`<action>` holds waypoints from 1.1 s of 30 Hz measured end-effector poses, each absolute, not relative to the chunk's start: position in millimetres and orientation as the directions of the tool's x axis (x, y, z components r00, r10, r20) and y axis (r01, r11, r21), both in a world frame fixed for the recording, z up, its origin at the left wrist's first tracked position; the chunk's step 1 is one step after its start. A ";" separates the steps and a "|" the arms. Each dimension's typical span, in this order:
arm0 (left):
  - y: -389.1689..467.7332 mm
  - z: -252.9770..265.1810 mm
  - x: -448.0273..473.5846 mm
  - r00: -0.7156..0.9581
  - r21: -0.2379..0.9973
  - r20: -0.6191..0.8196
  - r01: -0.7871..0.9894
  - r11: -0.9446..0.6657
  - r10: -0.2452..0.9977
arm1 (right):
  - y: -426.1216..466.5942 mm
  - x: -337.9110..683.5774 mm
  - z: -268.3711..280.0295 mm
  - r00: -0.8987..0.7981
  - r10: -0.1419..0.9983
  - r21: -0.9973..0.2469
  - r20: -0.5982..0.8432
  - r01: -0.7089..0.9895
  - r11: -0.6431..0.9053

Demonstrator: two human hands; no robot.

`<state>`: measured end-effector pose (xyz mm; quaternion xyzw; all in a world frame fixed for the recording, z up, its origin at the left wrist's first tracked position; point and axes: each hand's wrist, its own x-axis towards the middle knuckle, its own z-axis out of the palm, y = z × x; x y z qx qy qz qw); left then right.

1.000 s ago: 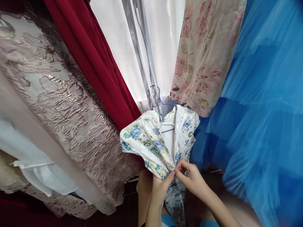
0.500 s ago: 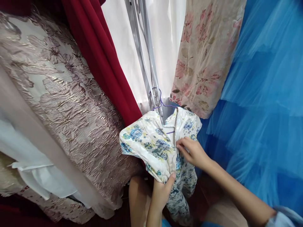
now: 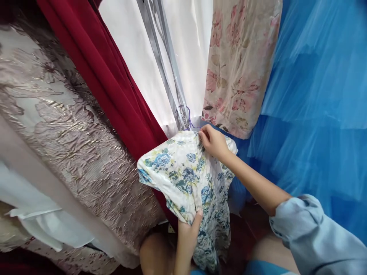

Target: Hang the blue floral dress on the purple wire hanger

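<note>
A white dress with blue and yellow flowers hangs in front of me on a thin purple hanger. My left hand grips the front of the dress near the waist, thumb on top and fingers tucked beneath the cloth. Up at the neckline, my right hand pinches the upper edge of the fabric, close under the hanger's arm. The dress front lies mostly closed, and its skirt falls between my knees. The hanger hooks at the foot of a grey metal pole.
Hanging garments crowd round: a textured mauve floral gown and a dark red cloth on the left, a beige floral garment behind, and a layered blue tulle gown on the right. White fabric hangs behind the pole.
My right hand has moved up from the chest opening to the neckline, and the open collar has been drawn together. My left hand keeps its hold. The view has shifted slightly.
</note>
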<state>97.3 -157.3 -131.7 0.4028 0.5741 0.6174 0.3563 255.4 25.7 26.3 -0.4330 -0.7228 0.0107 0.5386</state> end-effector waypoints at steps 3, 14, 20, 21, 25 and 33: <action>-151.2 -126.0 83.7 -0.516 0.991 0.124 0.019 -0.133 0.847 | 10.6 259.1 16.4 0.008 0.672 -0.596 0.740 0.470 0.651; -65.6 37.7 87.7 0.194 0.167 0.870 0.750 -0.641 0.454 | -17.8 252.5 18.4 -0.230 0.962 -0.907 0.147 -0.420 0.038; -26.4 49.5 99.0 0.352 0.042 0.761 0.811 -0.584 0.544 | -14.4 253.1 13.0 -0.247 0.939 -0.903 0.238 -0.411 0.121; -25.9 47.8 99.5 0.338 0.043 0.772 0.817 -0.575 0.538 | -12.1 252.4 11.0 -0.245 0.938 -0.907 0.245 -0.400 0.133; -29.1 43.3 98.7 0.228 0.095 0.837 0.835 -0.542 0.498 | -4.1 247.0 2.9 -0.225 0.941 -0.926 0.252 -0.340 0.166; -25.6 55.3 88.1 -0.024 0.281 0.890 0.815 -0.507 0.455 | 1.4 229.2 -44.8 -0.218 0.958 -0.969 0.187 -0.203 0.143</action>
